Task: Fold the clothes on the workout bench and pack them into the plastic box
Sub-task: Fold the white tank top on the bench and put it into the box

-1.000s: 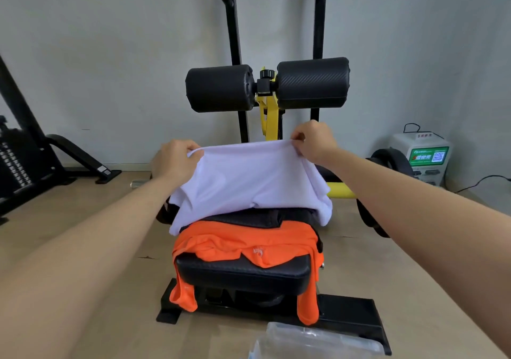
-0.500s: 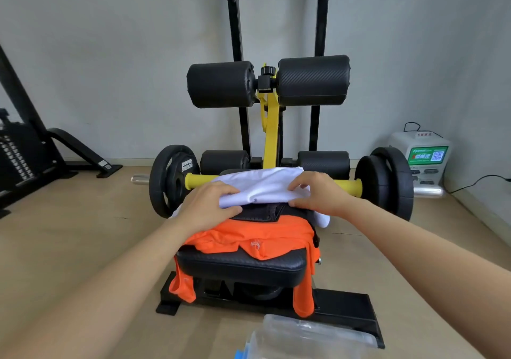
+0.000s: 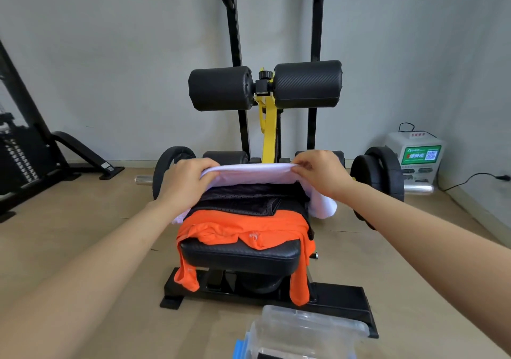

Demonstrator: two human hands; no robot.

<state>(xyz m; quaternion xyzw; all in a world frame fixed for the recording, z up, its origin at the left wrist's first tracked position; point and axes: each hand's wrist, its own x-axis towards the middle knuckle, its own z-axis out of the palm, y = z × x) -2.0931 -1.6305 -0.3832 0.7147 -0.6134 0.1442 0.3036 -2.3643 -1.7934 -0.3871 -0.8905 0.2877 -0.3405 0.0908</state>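
Note:
A white garment (image 3: 250, 174) is stretched across the far end of the black workout bench (image 3: 240, 256). My left hand (image 3: 185, 181) grips its left edge and my right hand (image 3: 322, 174) pinches its right edge, holding it just above a black garment (image 3: 249, 202). An orange garment (image 3: 249, 231) lies nearer me on the seat, with parts hanging off both sides. The clear plastic box (image 3: 301, 333) with a blue clip stands on the floor at the bottom, near the bench's base.
Black foam rollers (image 3: 264, 86) on a yellow post rise behind the bench. Weight plates (image 3: 378, 176) sit on a bar at both sides. A white machine (image 3: 414, 162) with a cable stands at the right wall; a black gym frame (image 3: 30, 148) stands left.
My hands first lowered the raised white garment onto the far end of the bench. They now hold its edges spread wider apart over the black garment.

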